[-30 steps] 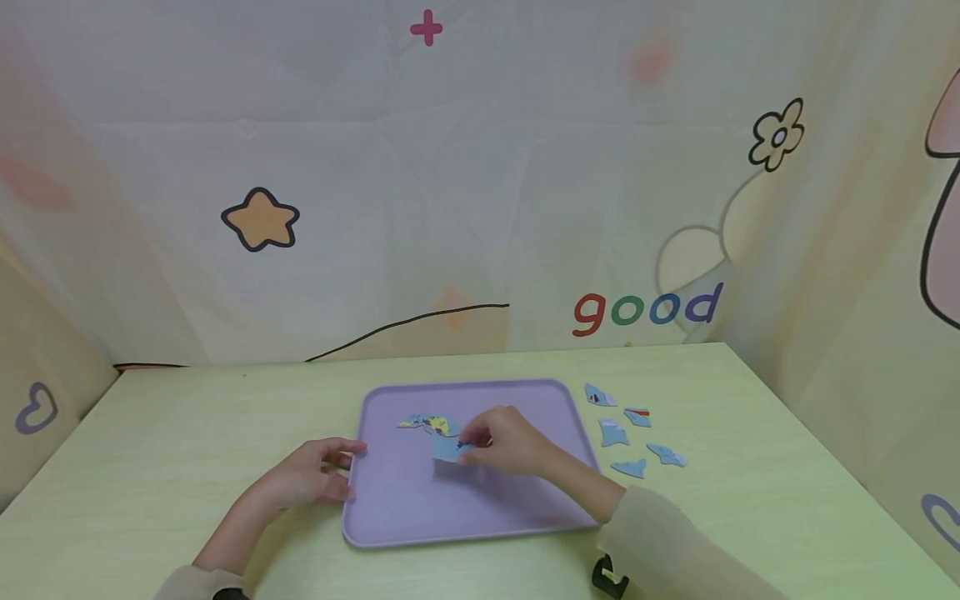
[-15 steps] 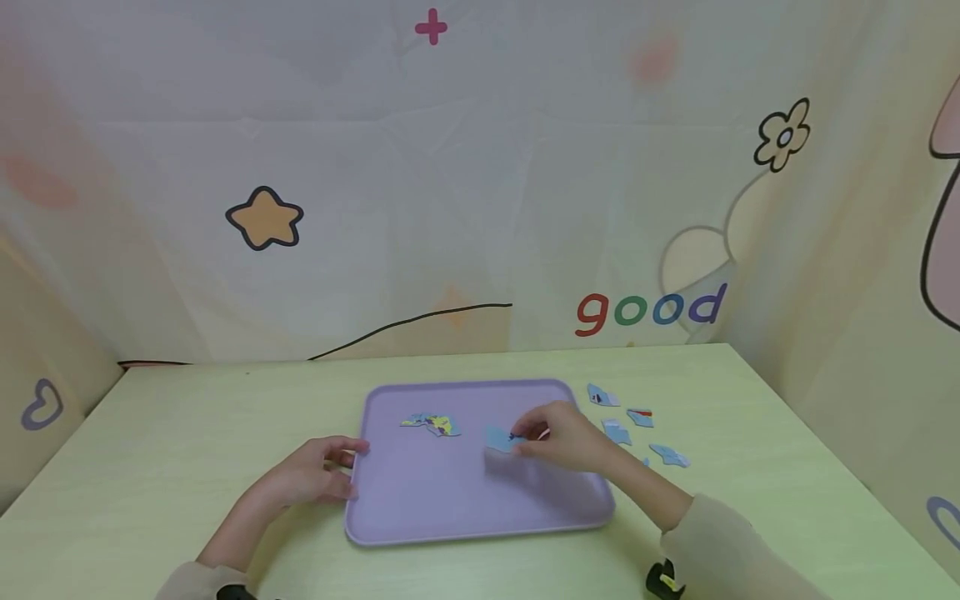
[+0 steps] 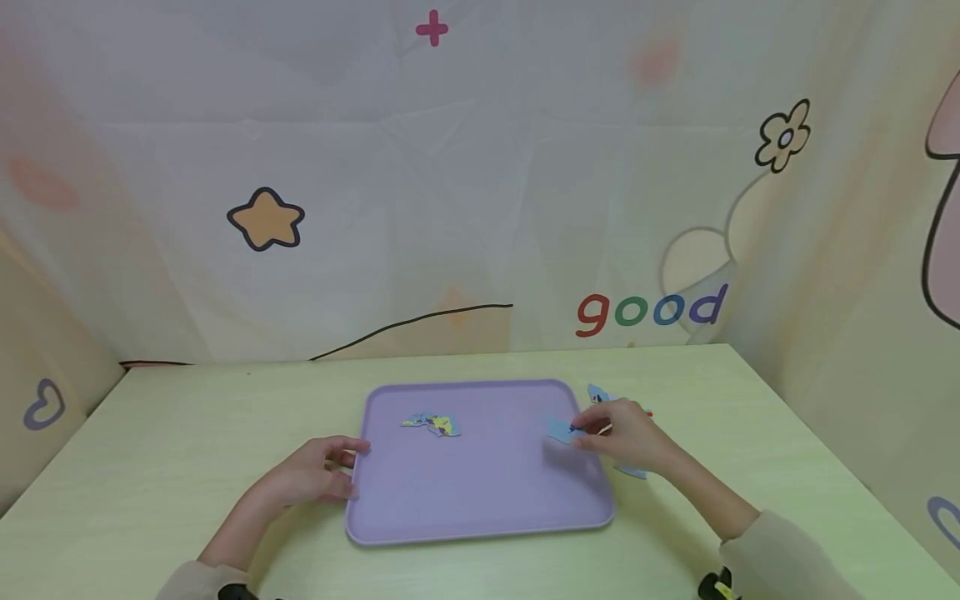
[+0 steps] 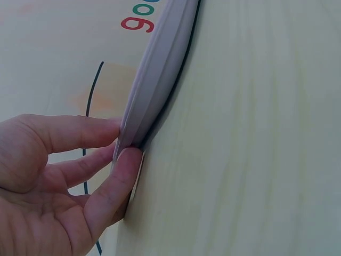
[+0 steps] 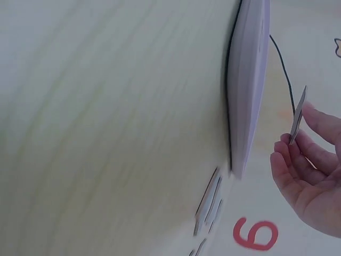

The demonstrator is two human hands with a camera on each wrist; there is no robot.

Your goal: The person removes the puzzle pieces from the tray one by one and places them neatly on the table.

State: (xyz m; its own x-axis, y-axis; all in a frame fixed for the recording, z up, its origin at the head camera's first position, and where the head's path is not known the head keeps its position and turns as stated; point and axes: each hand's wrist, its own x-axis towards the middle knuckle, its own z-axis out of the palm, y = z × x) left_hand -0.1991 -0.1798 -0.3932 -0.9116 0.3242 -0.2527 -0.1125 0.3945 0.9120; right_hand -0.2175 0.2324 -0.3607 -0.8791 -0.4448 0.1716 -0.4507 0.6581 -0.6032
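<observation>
My right hand pinches a light-blue puzzle piece with a dark mark between thumb and fingers. The piece is raised above the right side of the purple tray; the right wrist view shows the puzzle piece edge-on, apart from the tray. At the tray's left edge, my left hand holds the rim. In the left wrist view its thumb lies against the outer wall and the index finger reaches the lip. A joined blue-and-yellow puzzle section lies flat on the tray's left half.
Several loose pieces lie on the table right of the tray, partly hidden by my right hand: one blue piece behind it, another blue piece in front. The pale green table meets a printed curtain at the back.
My right hand has carried the light-blue piece rightward from beside the joined section to near the tray's right edge. My left hand stays at the left rim. The joined section remains in place.
</observation>
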